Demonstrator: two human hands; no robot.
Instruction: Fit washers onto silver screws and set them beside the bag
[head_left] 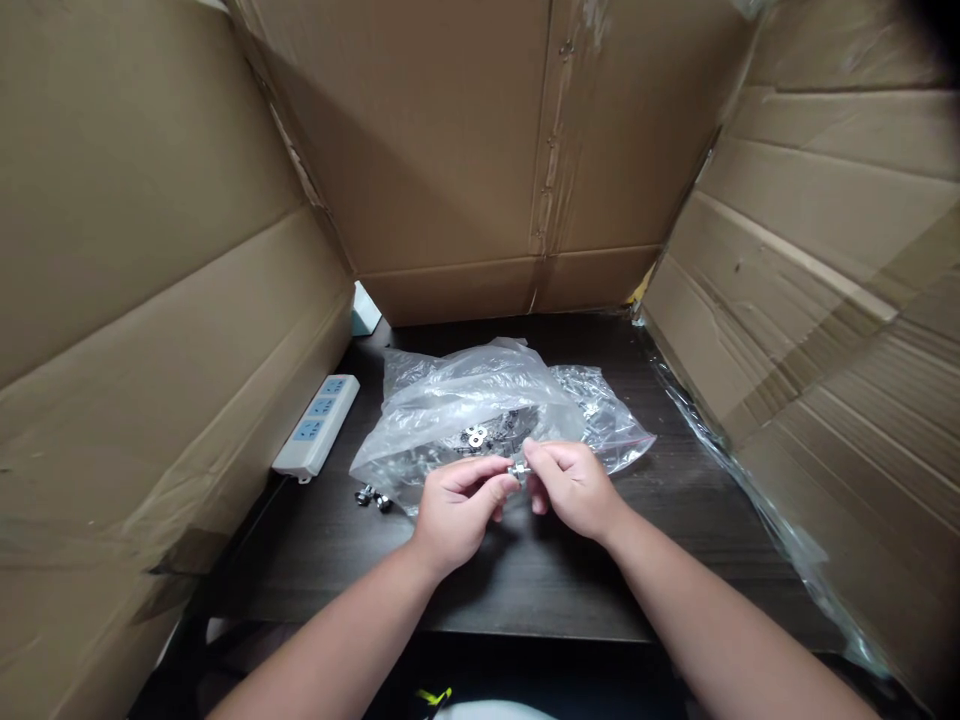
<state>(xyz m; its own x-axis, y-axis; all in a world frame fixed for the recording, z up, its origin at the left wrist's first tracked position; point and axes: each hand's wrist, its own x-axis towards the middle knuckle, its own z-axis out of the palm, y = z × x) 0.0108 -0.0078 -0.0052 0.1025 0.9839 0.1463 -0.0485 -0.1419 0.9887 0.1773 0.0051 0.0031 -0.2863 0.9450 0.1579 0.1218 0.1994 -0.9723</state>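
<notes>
Between both sets of fingertips sits a small silver metal fitting, bolt-like in shape; its exact kind is too small to tell. My left hand pinches its left end with thumb and forefinger. On the other end, the fingers of my right hand are closed, hiding part of it. Just beyond the hands lies an open clear plastic bag with small metal parts in it, among them shiny washer-like pieces. Two similar dark-and-silver metal fittings rest on the table left of my left hand.
A white power strip lies at the left on the dark wooden table. A second clear bag is at the back right. Cardboard walls stand at the back and both sides. A small white object is in the back left corner.
</notes>
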